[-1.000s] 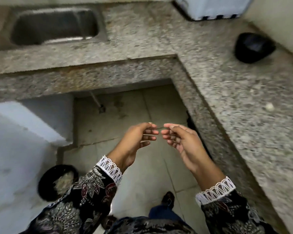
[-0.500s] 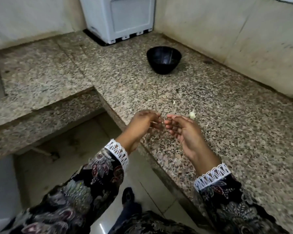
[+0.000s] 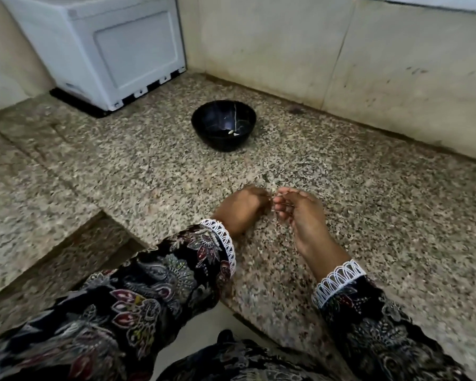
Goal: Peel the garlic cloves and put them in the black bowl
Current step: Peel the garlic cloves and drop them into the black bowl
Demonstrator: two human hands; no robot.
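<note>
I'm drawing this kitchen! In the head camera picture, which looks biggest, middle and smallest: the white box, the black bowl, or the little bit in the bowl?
1. White box, by far the largest.
2. Black bowl.
3. Pale bit inside the bowl, tiny.

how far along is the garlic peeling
Early on. Done: the bowl holds only a couple of pale bits. In hand: both hands, left and right, meet fingertip to fingertip over the counter, pinching something tiny. Left: bowling it; no other cloves are visible.

A home kitchen: speckled granite counter (image 3: pixel 341 166), tiled wall (image 3: pixel 286 50), white appliance (image 3: pixel 107 50).
</note>
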